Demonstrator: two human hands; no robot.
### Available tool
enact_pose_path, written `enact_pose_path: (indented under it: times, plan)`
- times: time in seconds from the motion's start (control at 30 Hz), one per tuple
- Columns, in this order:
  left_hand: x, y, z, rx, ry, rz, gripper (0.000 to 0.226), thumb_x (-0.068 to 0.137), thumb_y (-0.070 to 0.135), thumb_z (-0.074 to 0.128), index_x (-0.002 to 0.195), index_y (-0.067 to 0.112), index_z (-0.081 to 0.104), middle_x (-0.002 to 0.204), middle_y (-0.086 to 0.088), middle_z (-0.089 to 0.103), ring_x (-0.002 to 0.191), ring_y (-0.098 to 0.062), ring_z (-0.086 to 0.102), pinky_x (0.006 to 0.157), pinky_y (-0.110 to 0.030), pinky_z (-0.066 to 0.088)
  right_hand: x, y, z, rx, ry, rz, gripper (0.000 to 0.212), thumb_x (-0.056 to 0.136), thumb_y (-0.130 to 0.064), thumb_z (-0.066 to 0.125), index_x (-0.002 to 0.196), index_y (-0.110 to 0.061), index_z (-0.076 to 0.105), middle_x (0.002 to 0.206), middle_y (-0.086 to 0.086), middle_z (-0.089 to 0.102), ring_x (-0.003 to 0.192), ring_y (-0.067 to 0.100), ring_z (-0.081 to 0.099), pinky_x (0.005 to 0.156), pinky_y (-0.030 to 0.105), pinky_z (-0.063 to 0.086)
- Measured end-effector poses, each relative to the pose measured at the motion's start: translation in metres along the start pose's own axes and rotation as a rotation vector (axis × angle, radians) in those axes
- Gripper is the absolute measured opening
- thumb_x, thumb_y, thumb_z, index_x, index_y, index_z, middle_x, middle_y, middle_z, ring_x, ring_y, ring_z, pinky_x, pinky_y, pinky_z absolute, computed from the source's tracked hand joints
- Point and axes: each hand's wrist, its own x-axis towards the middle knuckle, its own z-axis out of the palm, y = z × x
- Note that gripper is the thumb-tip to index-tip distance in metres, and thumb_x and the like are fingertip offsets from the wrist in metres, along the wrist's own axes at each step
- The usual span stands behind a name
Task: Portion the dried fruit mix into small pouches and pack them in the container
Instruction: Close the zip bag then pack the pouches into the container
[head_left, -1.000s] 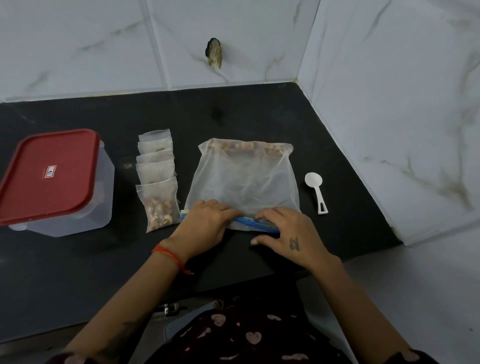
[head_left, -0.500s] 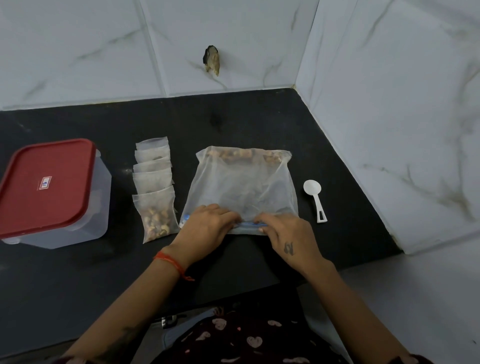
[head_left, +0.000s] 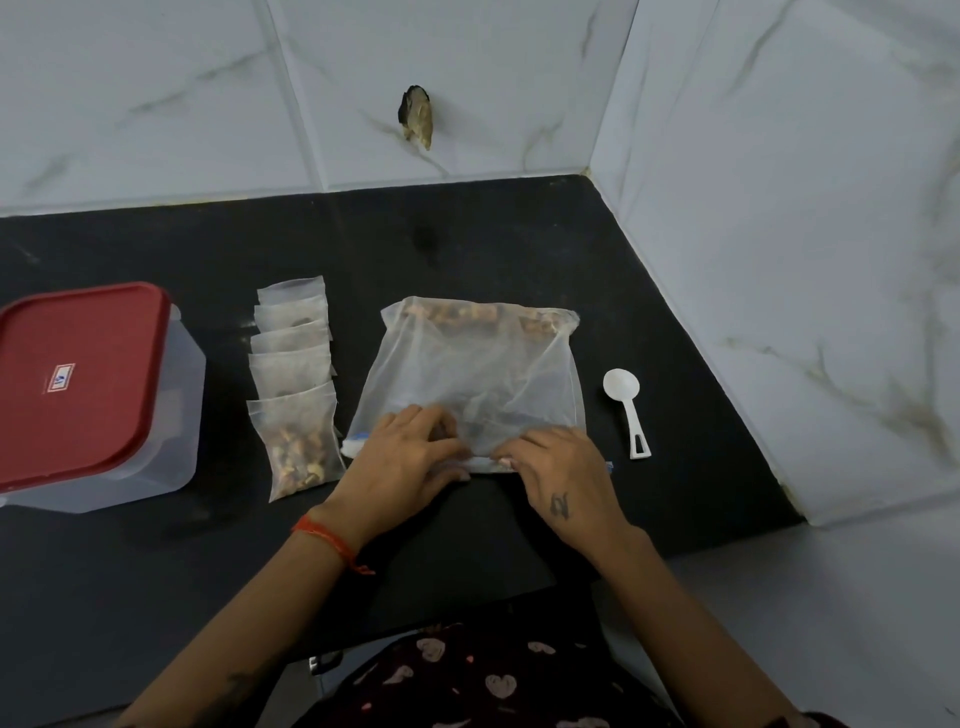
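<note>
A large translucent zip bag (head_left: 478, 374) lies flat on the black counter, with dried fruit mix gathered at its far end. My left hand (head_left: 400, 457) and my right hand (head_left: 561, 467) both pinch the bag's blue zip edge nearest me, fingertips close together at its middle. To the left, several small pouches (head_left: 293, 374) lie in an overlapping row; the nearest one shows fruit mix inside. A clear container with a red lid (head_left: 78, 384) stands shut at the far left.
A white plastic scoop (head_left: 626, 405) lies right of the bag. Marble-patterned tiled walls close the counter at the back and right. The black counter (head_left: 156, 597) ends near my body, with a grey floor at the lower right.
My right hand slid left along the zip edge toward my left hand. Its fingers went from spread flat to pinching the strip. The camera tilted slightly, shifting the scene down.
</note>
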Motion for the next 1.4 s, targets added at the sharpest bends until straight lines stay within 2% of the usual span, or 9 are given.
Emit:
enact_pose_path:
  times: [0.3,0.5,0.63,0.8,0.93,1.03,1.13,1.27,1.4]
  plan:
    - [0.021,-0.004,-0.009,-0.192,-0.023,-0.104,0.025,0.087,0.029,0.042,0.091,0.018,0.064,0.081,0.003,0.067,0.077,-0.018,0.063,0.072,-0.033,0.047,0.007,0.003,0.001,-0.183,0.008,-0.055,0.027,0.070,-0.032,0.075,0.094,-0.026,0.065,0.088,-0.009,0.064,0.082,0.017,0.058,0.074,0.029,0.030]
    - [0.020,-0.009,-0.005,0.033,-0.018,-0.036,0.044,0.076,0.063,0.048,0.087,0.025,0.068,0.089,0.005,0.061,0.081,-0.012,0.055,0.068,-0.028,0.040,0.015,0.010,0.007,-0.077,0.018,-0.015,0.019,0.084,-0.021,0.050,0.081,-0.022,0.068,0.075,-0.007,0.061,0.066,0.014,0.058,0.064,0.029,0.037]
    - [0.023,-0.014,-0.006,0.041,0.027,-0.004,0.031,0.080,0.042,0.047,0.082,0.023,0.071,0.079,0.005,0.064,0.071,-0.019,0.060,0.060,-0.030,0.040,0.024,0.008,0.003,-0.040,0.076,0.028,0.019,0.085,-0.020,0.047,0.086,-0.018,0.067,0.069,-0.004,0.062,0.062,0.016,0.059,0.060,0.029,0.043]
    - [0.034,-0.015,-0.013,-0.011,-0.058,-0.078,0.032,0.089,0.039,0.041,0.099,0.018,0.063,0.082,-0.001,0.066,0.081,-0.022,0.060,0.072,-0.034,0.041,0.027,0.007,0.006,-0.185,0.024,-0.012,0.037,0.081,-0.055,0.053,0.089,-0.021,0.066,0.095,-0.002,0.059,0.089,0.018,0.051,0.075,0.032,0.041]
    - [0.039,-0.013,-0.016,-0.090,-0.109,-0.129,0.054,0.084,0.051,0.023,0.106,0.019,0.062,0.090,-0.003,0.064,0.090,-0.022,0.057,0.080,-0.035,0.040,0.034,0.010,0.013,-0.198,0.057,-0.048,0.027,0.085,-0.039,0.049,0.079,-0.020,0.067,0.085,-0.004,0.064,0.075,0.018,0.058,0.070,0.030,0.034]
    - [0.036,-0.020,-0.016,0.050,-0.111,-0.021,0.049,0.077,0.064,0.044,0.099,0.026,0.066,0.098,0.001,0.061,0.090,-0.016,0.055,0.077,-0.035,0.041,0.038,0.013,0.015,-0.202,0.053,-0.065,0.024,0.086,-0.030,0.049,0.073,-0.021,0.067,0.074,-0.006,0.064,0.066,0.018,0.059,0.066,0.030,0.029]
    - [0.036,-0.025,-0.012,0.106,-0.043,0.006,0.024,0.073,0.041,0.071,0.092,0.025,0.070,0.089,0.002,0.062,0.080,-0.020,0.060,0.068,-0.035,0.042,0.042,0.011,0.011,-0.121,0.063,-0.047,0.020,0.085,-0.024,0.048,0.084,-0.020,0.068,0.076,-0.006,0.067,0.068,0.017,0.061,0.067,0.030,0.032]
    - [0.042,-0.024,-0.014,0.111,0.006,0.017,0.027,0.079,0.035,0.046,0.085,0.023,0.070,0.076,0.007,0.066,0.070,-0.018,0.061,0.059,-0.036,0.046,0.042,0.008,0.010,-0.176,0.010,-0.046,0.032,0.084,-0.049,0.053,0.093,-0.022,0.065,0.088,-0.004,0.063,0.081,0.016,0.055,0.069,0.032,0.042]
    - [0.049,-0.026,-0.016,0.022,-0.062,-0.059,0.035,0.086,0.040,0.037,0.097,0.020,0.063,0.078,0.000,0.067,0.075,-0.023,0.063,0.070,-0.035,0.041,0.045,0.013,0.014,-0.163,0.013,-0.045,0.017,0.077,-0.033,0.067,0.087,-0.019,0.066,0.084,-0.003,0.062,0.076,0.019,0.057,0.063,0.033,0.043]
